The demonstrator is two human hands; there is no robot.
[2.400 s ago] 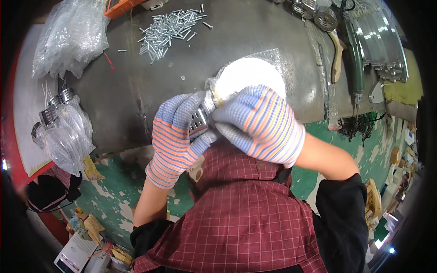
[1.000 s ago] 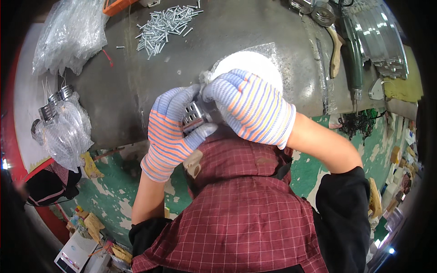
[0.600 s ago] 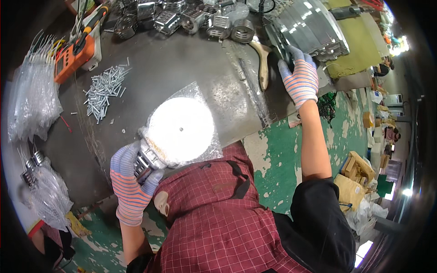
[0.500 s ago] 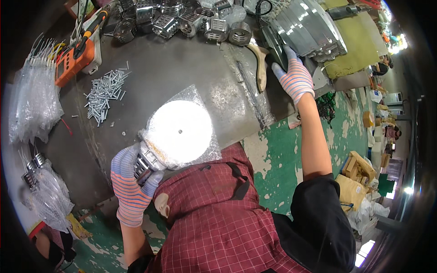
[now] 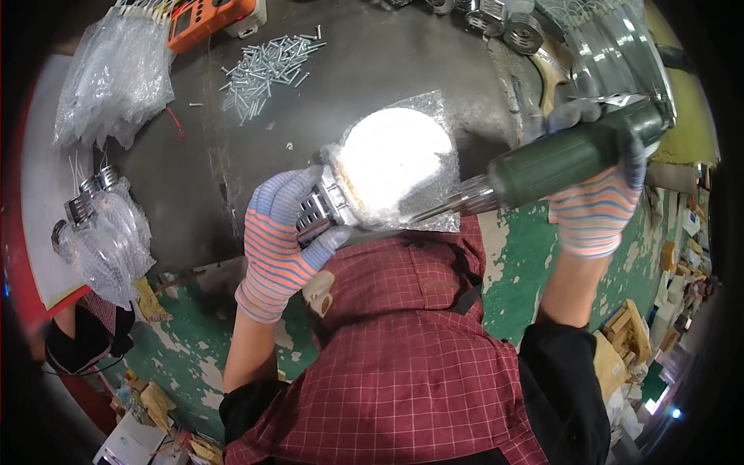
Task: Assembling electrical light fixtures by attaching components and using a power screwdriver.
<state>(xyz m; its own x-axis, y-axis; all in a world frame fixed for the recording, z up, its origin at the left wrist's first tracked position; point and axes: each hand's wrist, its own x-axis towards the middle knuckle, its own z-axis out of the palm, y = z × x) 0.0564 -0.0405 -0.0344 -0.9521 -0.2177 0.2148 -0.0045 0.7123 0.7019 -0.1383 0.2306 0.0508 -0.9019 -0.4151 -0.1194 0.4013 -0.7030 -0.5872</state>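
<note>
My left hand, in a striped knit glove, is closed around a slotted metal housing. A round disc, glaring white, joins this housing, with clear bubble wrap around its edge. My right hand, gloved alike, grips a dark green power screwdriver. The tool lies nearly level, its thin bit pointing left to the lower edge of the disc. Whether the bit touches anything I cannot tell.
Loose screws lie in a pile on the dark metal table. Bubble-wrapped parts hang over the left side, by an orange meter. Slotted metal housings, a wooden-handled brush and stacked grey metal pieces stand far right.
My right hand has picked up the screwdriver from the far right and brought it nearer, up to the disc. The left hand keeps its hold on the housing. The view has shifted.
</note>
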